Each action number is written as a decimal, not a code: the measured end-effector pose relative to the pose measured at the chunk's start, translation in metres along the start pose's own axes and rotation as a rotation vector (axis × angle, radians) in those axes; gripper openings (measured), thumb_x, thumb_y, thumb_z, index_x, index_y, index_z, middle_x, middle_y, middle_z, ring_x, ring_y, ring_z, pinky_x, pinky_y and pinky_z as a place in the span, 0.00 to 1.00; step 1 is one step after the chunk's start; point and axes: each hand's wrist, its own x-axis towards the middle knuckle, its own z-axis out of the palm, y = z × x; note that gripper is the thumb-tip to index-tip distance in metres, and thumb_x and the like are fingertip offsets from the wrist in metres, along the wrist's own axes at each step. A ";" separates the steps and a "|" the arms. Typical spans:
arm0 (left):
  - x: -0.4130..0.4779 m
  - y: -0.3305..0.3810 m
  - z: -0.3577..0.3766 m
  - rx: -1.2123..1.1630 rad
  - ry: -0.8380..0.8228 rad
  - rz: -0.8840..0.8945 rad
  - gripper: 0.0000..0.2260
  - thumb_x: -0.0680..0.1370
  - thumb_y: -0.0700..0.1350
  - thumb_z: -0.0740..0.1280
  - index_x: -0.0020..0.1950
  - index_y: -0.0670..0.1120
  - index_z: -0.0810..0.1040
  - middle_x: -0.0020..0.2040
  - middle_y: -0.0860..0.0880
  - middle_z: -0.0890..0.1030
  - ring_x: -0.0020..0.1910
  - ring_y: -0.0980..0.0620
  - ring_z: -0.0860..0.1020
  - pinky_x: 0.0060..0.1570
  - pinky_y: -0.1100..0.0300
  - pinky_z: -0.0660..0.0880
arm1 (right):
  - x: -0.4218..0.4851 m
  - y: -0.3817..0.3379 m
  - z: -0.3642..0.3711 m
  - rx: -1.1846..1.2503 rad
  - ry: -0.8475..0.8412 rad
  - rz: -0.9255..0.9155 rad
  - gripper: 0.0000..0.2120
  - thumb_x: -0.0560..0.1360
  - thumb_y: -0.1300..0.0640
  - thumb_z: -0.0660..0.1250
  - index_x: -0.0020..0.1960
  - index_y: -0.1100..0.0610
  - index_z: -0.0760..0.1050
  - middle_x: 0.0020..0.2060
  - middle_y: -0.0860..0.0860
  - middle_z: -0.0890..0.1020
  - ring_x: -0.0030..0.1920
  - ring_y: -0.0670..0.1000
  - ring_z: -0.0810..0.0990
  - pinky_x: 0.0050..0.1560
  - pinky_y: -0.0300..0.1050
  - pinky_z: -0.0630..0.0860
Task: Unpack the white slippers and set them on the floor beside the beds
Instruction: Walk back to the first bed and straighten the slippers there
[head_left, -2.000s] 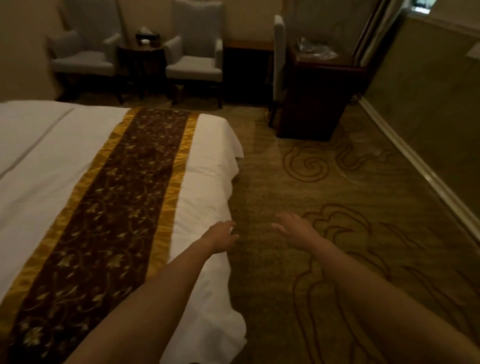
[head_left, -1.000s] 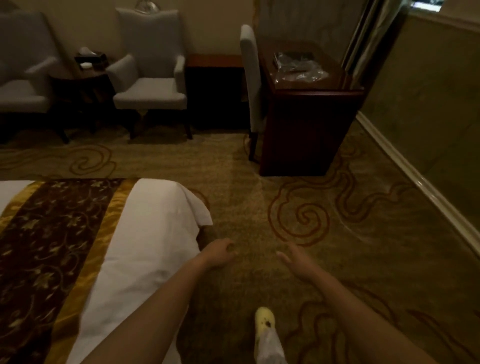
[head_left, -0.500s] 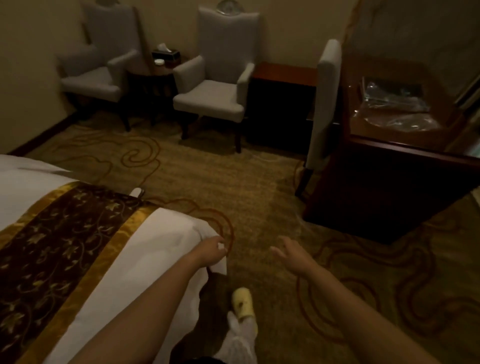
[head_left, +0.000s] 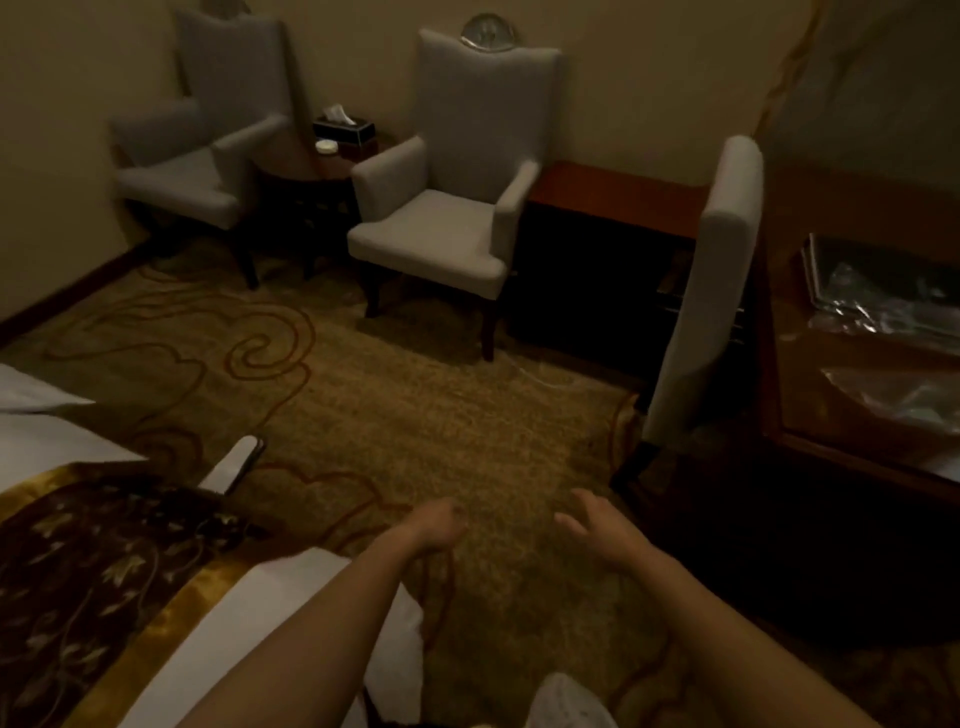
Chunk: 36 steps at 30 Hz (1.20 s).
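One white slipper (head_left: 234, 465) is seen at left-centre of the frame. It is flat and pale with a dark edge along its right side, and its lower end is hidden behind the corner of the bed (head_left: 291, 587). It lies on the patterned carpet (head_left: 415, 405), just beside the bed; finer detail is blurred.

The left hand (head_left: 434, 525) is held at lower centre w/ fingers loosely curled and nothing in it. The right hand (head_left: 597, 525) is spread wide, also w/o any load. Both are held over the carpet, well apart from the slipper.

Around:
- a dark gold-edged runner (head_left: 104, 561) is laid across the bed
- two grey armchairs (head_left: 447, 218) are set at top, w/ a tissue box (head_left: 344, 130) between them
- at right, a desk (head_left: 779, 395) w/ clear plastic wrappers (head_left: 883, 312)
- a desk chair (head_left: 706, 291) is set against the desk
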 end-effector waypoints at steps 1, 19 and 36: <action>0.014 0.004 -0.013 -0.012 0.007 -0.013 0.19 0.80 0.46 0.58 0.70 0.41 0.69 0.70 0.41 0.72 0.68 0.44 0.70 0.64 0.58 0.68 | 0.021 -0.004 -0.010 -0.017 -0.011 -0.002 0.30 0.78 0.44 0.56 0.74 0.56 0.54 0.73 0.58 0.61 0.71 0.56 0.64 0.69 0.50 0.66; 0.183 -0.064 -0.222 -0.508 0.327 -0.496 0.20 0.80 0.47 0.60 0.70 0.41 0.68 0.71 0.42 0.71 0.69 0.45 0.69 0.66 0.59 0.66 | 0.411 -0.224 -0.138 -0.480 -0.302 -0.477 0.27 0.78 0.44 0.56 0.71 0.57 0.59 0.69 0.57 0.67 0.66 0.55 0.70 0.63 0.49 0.70; 0.295 -0.264 -0.407 -0.800 0.396 -0.724 0.15 0.80 0.46 0.57 0.61 0.43 0.76 0.64 0.44 0.76 0.62 0.46 0.74 0.65 0.55 0.69 | 0.632 -0.549 -0.077 -0.708 -0.477 -0.801 0.23 0.78 0.49 0.58 0.68 0.61 0.63 0.64 0.59 0.72 0.63 0.57 0.72 0.61 0.48 0.70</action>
